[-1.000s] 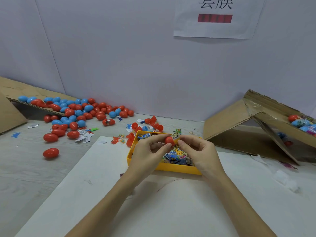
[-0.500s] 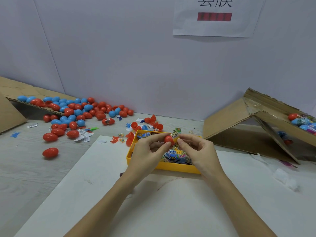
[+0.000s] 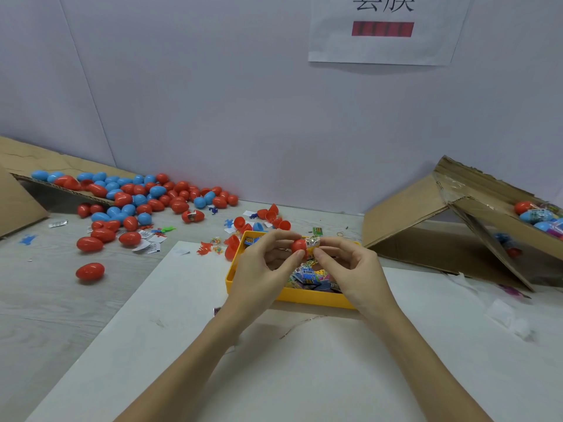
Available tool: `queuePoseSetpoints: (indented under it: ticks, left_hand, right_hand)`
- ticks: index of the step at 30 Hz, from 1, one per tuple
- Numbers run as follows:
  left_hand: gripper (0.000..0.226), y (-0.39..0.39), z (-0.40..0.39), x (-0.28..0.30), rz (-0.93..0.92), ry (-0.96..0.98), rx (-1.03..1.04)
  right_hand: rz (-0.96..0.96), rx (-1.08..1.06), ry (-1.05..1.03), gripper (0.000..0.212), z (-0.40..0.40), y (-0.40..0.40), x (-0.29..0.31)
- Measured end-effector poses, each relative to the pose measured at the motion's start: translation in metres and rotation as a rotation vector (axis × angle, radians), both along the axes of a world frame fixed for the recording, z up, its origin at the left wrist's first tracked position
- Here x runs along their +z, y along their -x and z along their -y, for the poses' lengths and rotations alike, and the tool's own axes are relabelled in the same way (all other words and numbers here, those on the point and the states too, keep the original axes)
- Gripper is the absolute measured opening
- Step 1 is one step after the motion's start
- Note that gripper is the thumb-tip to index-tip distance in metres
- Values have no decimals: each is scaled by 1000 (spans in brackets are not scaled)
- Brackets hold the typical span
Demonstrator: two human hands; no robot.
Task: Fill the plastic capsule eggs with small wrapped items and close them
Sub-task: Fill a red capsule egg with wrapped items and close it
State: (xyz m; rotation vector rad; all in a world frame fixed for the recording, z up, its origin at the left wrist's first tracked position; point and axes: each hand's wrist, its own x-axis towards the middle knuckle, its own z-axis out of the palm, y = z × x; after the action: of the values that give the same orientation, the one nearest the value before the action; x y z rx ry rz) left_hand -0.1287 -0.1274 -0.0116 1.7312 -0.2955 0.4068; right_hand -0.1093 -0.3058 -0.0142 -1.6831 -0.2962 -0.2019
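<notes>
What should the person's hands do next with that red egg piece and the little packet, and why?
Probably push the wrapped packet further into the red egg half. The left hand pinches the half, the right hand pinches the packet at its mouth, and much of the packet sticks out above the yellow tray. No second half is in hand, so closing comes later.

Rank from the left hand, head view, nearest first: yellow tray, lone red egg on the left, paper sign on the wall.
1. yellow tray: directly under the left hand.
2. lone red egg: on the table, far left.
3. paper sign: high on the back wall.
</notes>
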Motion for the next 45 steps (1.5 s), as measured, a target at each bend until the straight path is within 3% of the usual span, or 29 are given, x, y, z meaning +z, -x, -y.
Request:
queuePoseSetpoints:
  ticks: [5, 34, 40, 45]
  left_hand:
    - [35, 1, 1, 1, 53, -13, 33]
    - [30, 1, 0, 3, -31, 116, -72]
    - [33, 2, 1, 2, 34, 97, -28]
    - [44, 4, 4, 1, 222, -80, 49]
  right_hand:
    - [27, -24, -16, 16, -3, 4, 4]
    - [-72, -112, -118, 19, -16, 16, 10]
    - [-124, -96, -124, 24, -18, 19, 15]
    - [-315, 21, -332, 21, -20, 24, 19]
